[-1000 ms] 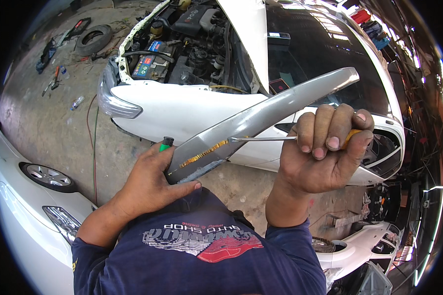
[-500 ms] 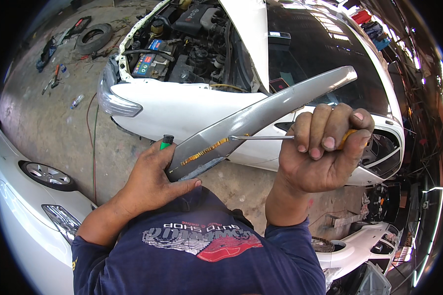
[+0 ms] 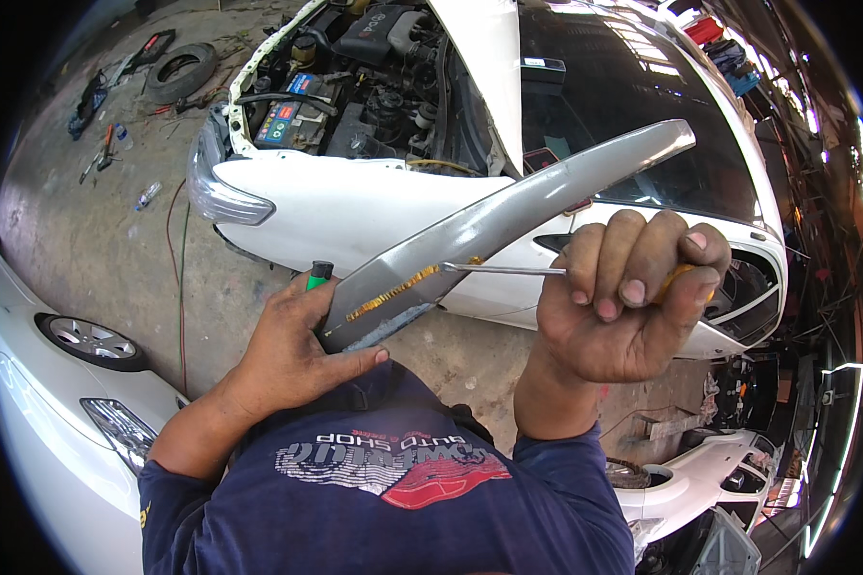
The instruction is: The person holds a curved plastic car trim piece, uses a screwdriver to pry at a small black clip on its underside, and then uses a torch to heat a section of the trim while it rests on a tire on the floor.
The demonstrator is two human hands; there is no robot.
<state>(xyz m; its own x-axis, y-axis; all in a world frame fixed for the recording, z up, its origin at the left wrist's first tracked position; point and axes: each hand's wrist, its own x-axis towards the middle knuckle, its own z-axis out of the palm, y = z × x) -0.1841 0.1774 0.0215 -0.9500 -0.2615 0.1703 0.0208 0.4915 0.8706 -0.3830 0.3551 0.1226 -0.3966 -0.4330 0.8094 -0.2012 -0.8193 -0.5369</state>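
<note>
Bright daylight, sharp center; glare on white car hood (image 3: 355, 206); fisheye bends edges, black corners, dim right side.

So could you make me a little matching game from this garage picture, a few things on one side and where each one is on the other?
Things:
1. silver trim strip
2. screwdriver
3. green lighter
4. loose tyre

Places:
A. lying on the concrete floor, upper left
B. gripped in the right hand, tip against the strip
C. poking up behind the left hand
D. lower end held by the left hand, slanting up to the right

Pairs: 1-D, 2-B, 3-C, 4-A
</note>
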